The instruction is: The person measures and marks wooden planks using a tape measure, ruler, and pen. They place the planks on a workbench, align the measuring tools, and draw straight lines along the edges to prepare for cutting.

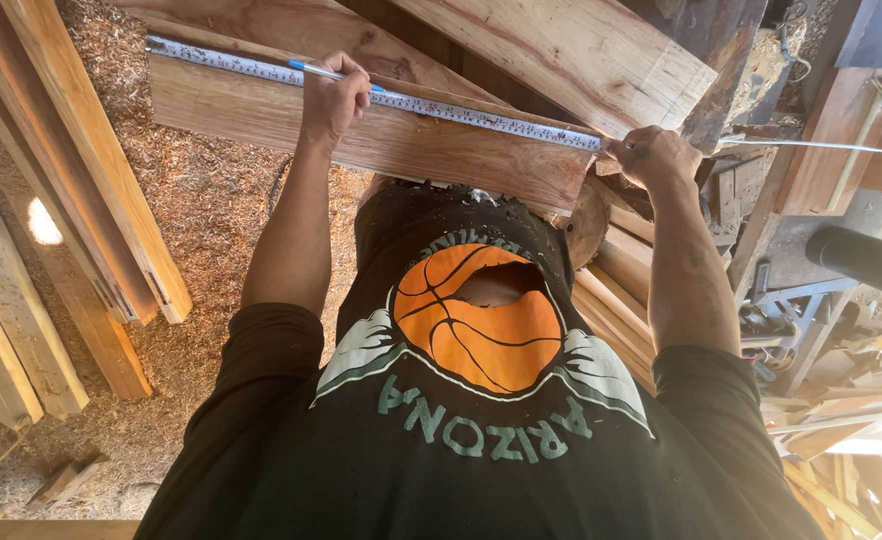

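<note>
On top of the long reddish wood plank (401,140), left hand (333,98) is fisted w/ a blue pen (313,69) against the white steel tape measure (461,112) lying along the plank. Right hand (656,155) pinches the tape at plank's right end. Pale rough boards (81,200) stand left of plank on curly sawdust (221,210).

Woodworking shop — stacked planks (71,190), sawdust-covered floor (211,200).
</note>
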A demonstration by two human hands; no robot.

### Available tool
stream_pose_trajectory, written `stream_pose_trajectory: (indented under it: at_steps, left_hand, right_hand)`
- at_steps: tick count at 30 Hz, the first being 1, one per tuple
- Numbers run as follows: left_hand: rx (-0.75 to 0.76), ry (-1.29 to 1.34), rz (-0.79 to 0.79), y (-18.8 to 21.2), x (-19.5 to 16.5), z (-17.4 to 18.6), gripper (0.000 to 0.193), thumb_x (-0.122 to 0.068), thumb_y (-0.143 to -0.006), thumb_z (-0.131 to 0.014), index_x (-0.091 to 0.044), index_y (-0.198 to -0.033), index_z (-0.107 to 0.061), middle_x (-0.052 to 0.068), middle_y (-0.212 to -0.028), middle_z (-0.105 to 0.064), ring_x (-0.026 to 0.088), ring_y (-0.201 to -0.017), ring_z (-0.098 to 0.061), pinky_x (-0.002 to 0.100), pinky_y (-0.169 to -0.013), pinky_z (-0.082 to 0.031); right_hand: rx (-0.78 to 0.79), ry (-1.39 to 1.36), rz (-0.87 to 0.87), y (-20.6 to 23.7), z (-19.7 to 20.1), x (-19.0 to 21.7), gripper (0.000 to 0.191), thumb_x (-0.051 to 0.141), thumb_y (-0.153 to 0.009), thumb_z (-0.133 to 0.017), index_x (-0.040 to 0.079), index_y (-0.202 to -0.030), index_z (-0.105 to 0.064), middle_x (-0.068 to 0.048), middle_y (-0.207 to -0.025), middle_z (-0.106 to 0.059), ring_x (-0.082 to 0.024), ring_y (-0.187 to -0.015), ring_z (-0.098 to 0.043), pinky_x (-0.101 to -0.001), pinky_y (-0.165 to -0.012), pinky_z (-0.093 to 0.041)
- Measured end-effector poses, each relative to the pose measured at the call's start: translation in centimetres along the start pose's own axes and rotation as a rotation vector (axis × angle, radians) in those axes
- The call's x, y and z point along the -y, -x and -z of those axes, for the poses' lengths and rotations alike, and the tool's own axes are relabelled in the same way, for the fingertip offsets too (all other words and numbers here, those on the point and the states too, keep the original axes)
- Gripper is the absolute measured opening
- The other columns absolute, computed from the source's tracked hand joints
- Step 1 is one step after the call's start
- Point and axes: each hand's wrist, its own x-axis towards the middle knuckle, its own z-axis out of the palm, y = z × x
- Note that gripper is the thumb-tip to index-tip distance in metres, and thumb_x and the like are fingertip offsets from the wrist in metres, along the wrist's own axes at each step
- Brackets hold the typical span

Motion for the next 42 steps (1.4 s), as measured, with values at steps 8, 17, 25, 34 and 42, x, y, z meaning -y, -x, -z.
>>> stream_pose_trajectory:
  at_steps: [8, 17, 25, 34, 42]
  left_hand:
    - [-0.006, -0.01, -0.006, -0.3, 0.5, 0.1, 0.009, 0.002, -0.083, -0.062, -0.004, -0.076, -0.063, 0.007, -0.062, -0.065, 0.007, -0.046, -0.055, 0.022, -0.039, -0.042]
    - [-0.001, -0.033, 0.008, -0.4, 0.4, 0.2, 0.008, 0.001, -0.083, -0.062, -0.005, -0.076, -0.063, 0.006, -0.063, -0.065, 0.008, -0.047, -0.055, 0.022, -0.039, -0.043]
    - [-0.004, -0.035, 0.007, -0.3, 0.1, 0.1, 0.008, 0.0, -0.083, -0.062, -0.004, -0.077, -0.063, 0.006, -0.063, -0.065, 0.007, -0.047, -0.056, 0.022, -0.04, -0.043]
    - [0.011, -0.013, -0.024, -0.8, 1.6, 0.5, 0.011, 0.002, -0.084, -0.062, -0.005, -0.076, -0.063, 0.007, -0.063, -0.065, 0.008, -0.046, -0.056, 0.022, -0.039, -0.043]
    - [0.008, -0.022, -0.028, -1.2, 2.3, 0.8, 0.011, 0.003, -0.084, -0.062, -0.005, -0.076, -0.063, 0.008, -0.062, -0.065, 0.008, -0.044, -0.054, 0.022, -0.037, -0.042]
  right_hand:
    - [0.017, -0.001, -0.018, 0.1, 0.0, 0.1, 0.056, 0.078, -0.095, -0.052, 0.029, -0.107, -0.078, -0.003, -0.1, -0.076, -0.022, -0.105, -0.068, -0.0489, -0.09, -0.05]
    - [-0.014, -0.003, 0.014, -0.1, 0.0, 0.0, 0.055, 0.076, -0.094, -0.054, 0.029, -0.11, -0.078, -0.003, -0.103, -0.075, -0.024, -0.109, -0.067, -0.0512, -0.092, -0.048]
    - [0.023, -0.017, -0.016, 0.2, 0.3, 0.3, 0.054, 0.076, -0.094, -0.053, 0.03, -0.11, -0.077, -0.003, -0.104, -0.076, -0.024, -0.112, -0.066, -0.0522, -0.095, -0.048]
    - [0.015, -0.028, -0.009, 0.1, 0.2, 0.3, 0.053, 0.074, -0.095, -0.054, 0.029, -0.112, -0.077, -0.004, -0.107, -0.075, -0.025, -0.11, -0.067, -0.0503, -0.093, -0.049]
    - [0.002, 0.037, 0.003, -0.5, -0.1, 0.2, 0.056, 0.077, -0.096, -0.051, 0.031, -0.113, -0.077, -0.004, -0.106, -0.076, -0.025, -0.107, -0.067, -0.0482, -0.091, -0.05]
